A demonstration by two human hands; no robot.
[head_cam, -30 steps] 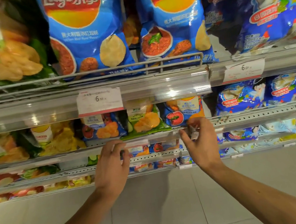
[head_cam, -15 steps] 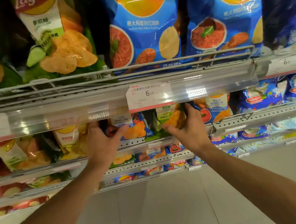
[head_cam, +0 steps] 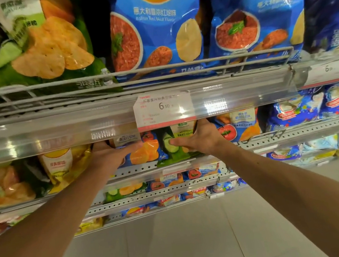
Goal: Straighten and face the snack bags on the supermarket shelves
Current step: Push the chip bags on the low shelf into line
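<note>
On the second shelf, just under the clear price rail, stand small chip bags. My left hand holds a small blue bag, its thumb lying across the front. My right hand holds the green cucumber bag beside it, thumb on the printed cucumber slice. The fingers of both hands are hidden behind the bags and under the rail. The two bags touch each other and lean slightly.
A yellow bag stands left of my left hand and another blue bag right of my right hand. Large blue and green bags fill the top shelf behind a wire guard. Lower shelves and pale floor tiles lie below.
Both hands rose from the lower shelf edge to the second shelf and took hold of the blue and green bags. The view has moved closer and to the left.
</note>
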